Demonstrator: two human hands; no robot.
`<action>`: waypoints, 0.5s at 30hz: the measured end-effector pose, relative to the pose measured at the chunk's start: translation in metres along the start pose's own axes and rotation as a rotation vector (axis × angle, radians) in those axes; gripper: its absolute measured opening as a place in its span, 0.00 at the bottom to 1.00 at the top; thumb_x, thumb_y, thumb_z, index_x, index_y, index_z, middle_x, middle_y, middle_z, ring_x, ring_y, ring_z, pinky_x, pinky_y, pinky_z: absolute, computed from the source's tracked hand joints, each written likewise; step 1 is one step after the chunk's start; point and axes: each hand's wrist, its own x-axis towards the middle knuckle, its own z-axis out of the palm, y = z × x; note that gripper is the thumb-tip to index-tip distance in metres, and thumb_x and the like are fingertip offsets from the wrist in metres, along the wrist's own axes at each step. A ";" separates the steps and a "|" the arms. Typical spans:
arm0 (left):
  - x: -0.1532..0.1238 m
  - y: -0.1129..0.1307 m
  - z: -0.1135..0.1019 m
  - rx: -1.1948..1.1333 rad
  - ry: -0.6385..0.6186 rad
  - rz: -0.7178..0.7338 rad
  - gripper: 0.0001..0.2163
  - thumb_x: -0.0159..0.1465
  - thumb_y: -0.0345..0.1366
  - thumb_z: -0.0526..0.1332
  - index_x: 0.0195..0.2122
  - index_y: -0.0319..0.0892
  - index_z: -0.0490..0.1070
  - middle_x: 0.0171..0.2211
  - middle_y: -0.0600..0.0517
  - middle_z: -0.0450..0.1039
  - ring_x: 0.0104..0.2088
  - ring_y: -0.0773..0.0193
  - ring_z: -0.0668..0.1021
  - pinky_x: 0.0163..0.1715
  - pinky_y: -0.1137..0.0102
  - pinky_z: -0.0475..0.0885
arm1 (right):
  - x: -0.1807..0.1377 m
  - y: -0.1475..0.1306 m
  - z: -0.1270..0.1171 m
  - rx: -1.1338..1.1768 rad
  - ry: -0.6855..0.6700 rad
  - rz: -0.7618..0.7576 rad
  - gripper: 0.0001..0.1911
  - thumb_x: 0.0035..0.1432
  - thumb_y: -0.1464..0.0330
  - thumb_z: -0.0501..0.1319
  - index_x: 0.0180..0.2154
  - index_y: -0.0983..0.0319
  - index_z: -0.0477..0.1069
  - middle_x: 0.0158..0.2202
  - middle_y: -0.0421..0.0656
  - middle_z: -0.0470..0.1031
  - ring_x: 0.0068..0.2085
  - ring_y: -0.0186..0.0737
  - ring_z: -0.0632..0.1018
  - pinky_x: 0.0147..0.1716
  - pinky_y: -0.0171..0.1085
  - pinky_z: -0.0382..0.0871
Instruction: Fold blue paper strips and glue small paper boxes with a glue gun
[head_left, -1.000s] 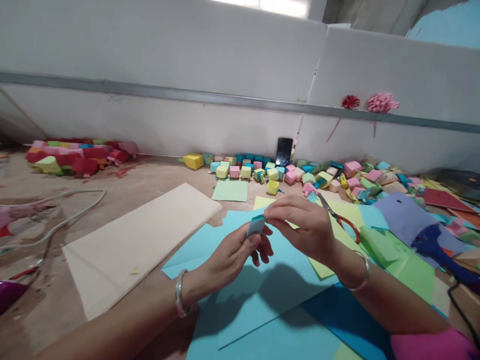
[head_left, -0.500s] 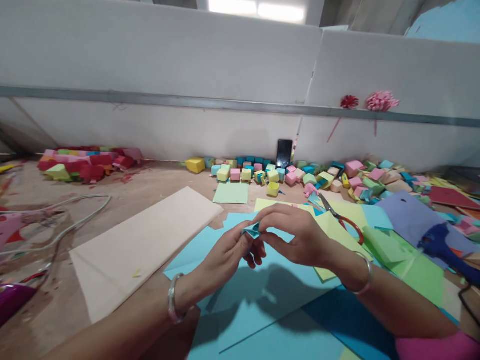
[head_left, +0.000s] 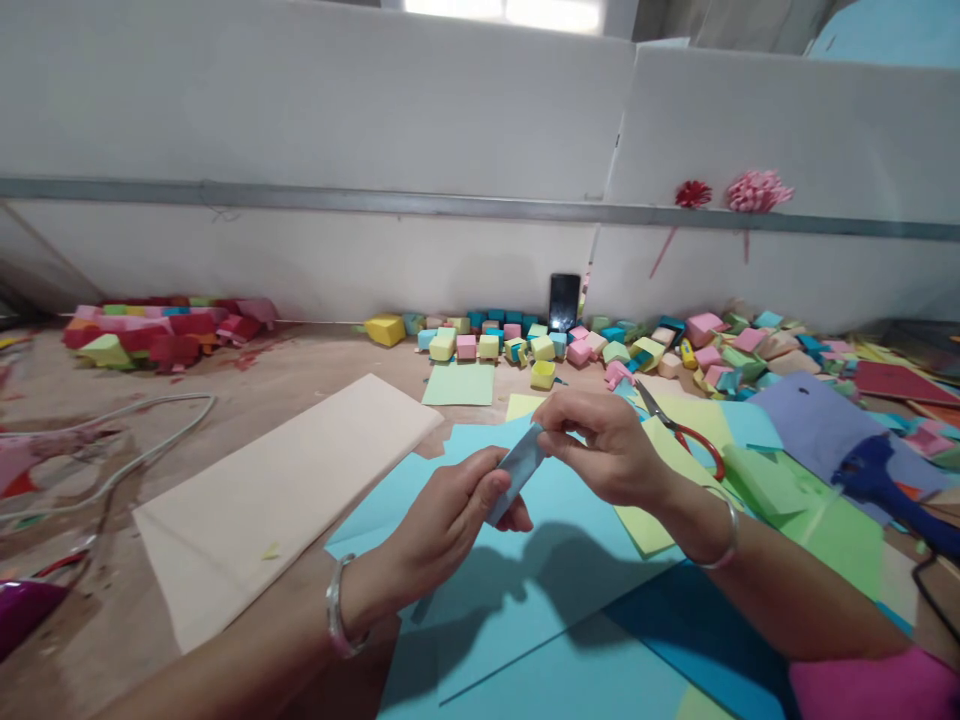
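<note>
Between my hands is a small folded piece of light blue paper (head_left: 519,472), held tilted above the table. My left hand (head_left: 457,510) grips its lower left side, the thumb on the near face and the fingers behind. At its upper right end, my right hand (head_left: 596,445) pinches the edge between thumb and fingertips. Beneath both hands lie large light blue paper sheets (head_left: 525,600), with the hands' shadows on them. A darker blue sheet (head_left: 690,630) sits under my right forearm.
Scissors with red handles (head_left: 694,440) and a blue glue gun (head_left: 874,480) lie at right. A cream sheet (head_left: 292,490) is at left. Along the wall are small folded paper boxes (head_left: 487,346), a phone (head_left: 564,302) standing upright, and a red and pink paper pile (head_left: 172,335).
The folded blue paper has been turned so that its long flat face shows. My right hand has shifted slightly right and up, pinching its upper end. The view has moved a little.
</note>
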 end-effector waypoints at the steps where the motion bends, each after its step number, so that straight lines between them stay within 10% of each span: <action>1: 0.000 -0.001 0.001 -0.005 0.017 -0.002 0.17 0.72 0.41 0.46 0.37 0.39 0.69 0.29 0.49 0.79 0.29 0.67 0.77 0.31 0.72 0.70 | 0.000 0.000 0.000 0.009 0.011 0.008 0.08 0.53 0.76 0.59 0.25 0.62 0.64 0.25 0.39 0.69 0.28 0.32 0.69 0.27 0.34 0.62; 15: 0.000 0.004 0.000 0.339 0.233 0.025 0.15 0.69 0.41 0.52 0.31 0.40 0.73 0.28 0.51 0.73 0.28 0.65 0.72 0.29 0.70 0.67 | -0.001 -0.001 0.013 0.229 0.077 0.076 0.19 0.50 0.80 0.56 0.44 0.61 0.70 0.25 0.34 0.64 0.27 0.30 0.66 0.27 0.32 0.62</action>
